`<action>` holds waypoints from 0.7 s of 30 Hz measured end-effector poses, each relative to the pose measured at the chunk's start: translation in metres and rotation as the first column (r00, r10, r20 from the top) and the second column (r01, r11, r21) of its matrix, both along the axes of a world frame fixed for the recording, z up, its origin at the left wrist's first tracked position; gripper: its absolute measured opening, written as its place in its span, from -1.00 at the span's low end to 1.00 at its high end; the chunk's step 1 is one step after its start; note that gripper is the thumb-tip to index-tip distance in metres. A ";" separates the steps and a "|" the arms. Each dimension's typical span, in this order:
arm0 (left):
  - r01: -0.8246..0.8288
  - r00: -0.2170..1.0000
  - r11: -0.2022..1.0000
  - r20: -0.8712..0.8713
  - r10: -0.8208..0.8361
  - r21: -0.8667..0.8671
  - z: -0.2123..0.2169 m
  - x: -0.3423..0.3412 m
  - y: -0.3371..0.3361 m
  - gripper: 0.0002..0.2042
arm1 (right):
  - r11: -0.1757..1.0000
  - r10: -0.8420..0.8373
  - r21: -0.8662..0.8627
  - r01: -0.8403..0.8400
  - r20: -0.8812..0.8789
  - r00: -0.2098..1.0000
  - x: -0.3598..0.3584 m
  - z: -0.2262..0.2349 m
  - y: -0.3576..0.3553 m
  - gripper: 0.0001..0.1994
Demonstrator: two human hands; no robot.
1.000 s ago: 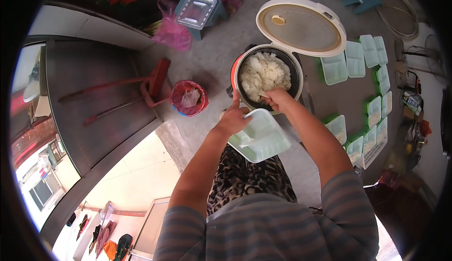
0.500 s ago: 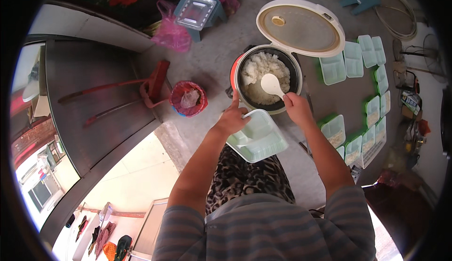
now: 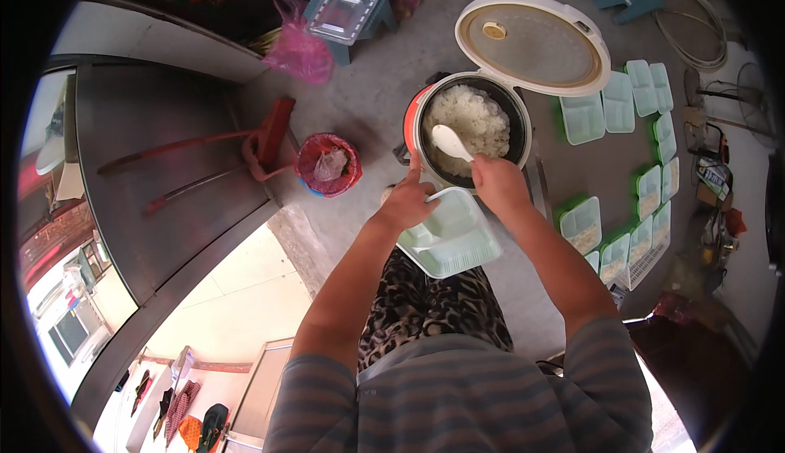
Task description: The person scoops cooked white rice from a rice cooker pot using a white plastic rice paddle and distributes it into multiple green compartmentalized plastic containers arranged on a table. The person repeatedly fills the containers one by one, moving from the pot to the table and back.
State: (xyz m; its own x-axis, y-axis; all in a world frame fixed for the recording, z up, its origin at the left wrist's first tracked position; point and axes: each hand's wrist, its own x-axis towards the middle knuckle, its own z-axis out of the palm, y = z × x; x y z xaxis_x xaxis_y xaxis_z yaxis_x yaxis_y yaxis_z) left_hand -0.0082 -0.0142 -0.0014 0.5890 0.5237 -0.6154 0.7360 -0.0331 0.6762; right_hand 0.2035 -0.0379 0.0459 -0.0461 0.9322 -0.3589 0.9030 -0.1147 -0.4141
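An open rice cooker [image 3: 411, 123] with a red side and dark inner pot stands in front of me, its cream lid [image 3: 540, 44] tipped back. White cooked rice [image 3: 478, 118] lies inside. My right hand [image 3: 497, 181] grips a white rice paddle [image 3: 450, 142] by its handle, the blade over the near left part of the rice. With my left hand [image 3: 406, 202] I hold a pale green divided food tray [image 3: 458, 244] at its left rim, just nearer than the cooker. The left index finger points at the cooker's rim; whether it touches cannot be made out.
Several divided trays [image 3: 581, 118] stand on a dark table [image 3: 564, 163] to the right, some with rice. A bin lined with a red bag [image 3: 353, 167] stands left of the cooker. Farther back, a blue stool [image 3: 380, 20] carries a clear container [image 3: 343, 13]. A red dustpan [image 3: 278, 130] leans at left.
My right hand has drawn the paddle left and nearer across the rice, and its blade has turned. The left hand and the food tray stay almost in place.
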 end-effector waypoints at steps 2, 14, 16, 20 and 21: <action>0.044 0.999 0.999 -0.011 -0.044 0.020 -0.003 0.002 0.001 -0.68 | 0.999 0.032 0.025 -0.035 0.128 0.991 -0.003 -0.049 -0.001 -0.90; 0.040 0.999 0.999 -0.029 -0.041 -0.018 0.000 -0.001 0.000 -0.68 | 0.991 -0.132 0.036 0.128 0.215 0.968 0.016 -0.027 -0.005 -0.83; 0.055 0.998 0.998 -0.020 -0.055 -0.009 0.001 0.003 0.002 -0.68 | 0.994 -0.075 0.090 0.060 0.167 0.983 -0.001 -0.042 0.016 -0.84; 0.082 0.996 0.997 -0.023 -0.082 -0.014 0.001 0.004 0.009 -0.68 | 0.993 -0.118 0.042 0.111 0.239 0.964 0.017 -0.086 0.024 -0.85; 0.085 0.996 0.996 -0.024 -0.085 -0.016 0.000 0.003 0.009 -0.67 | 0.992 -0.124 0.029 0.121 0.263 0.957 0.026 -0.081 0.017 -0.86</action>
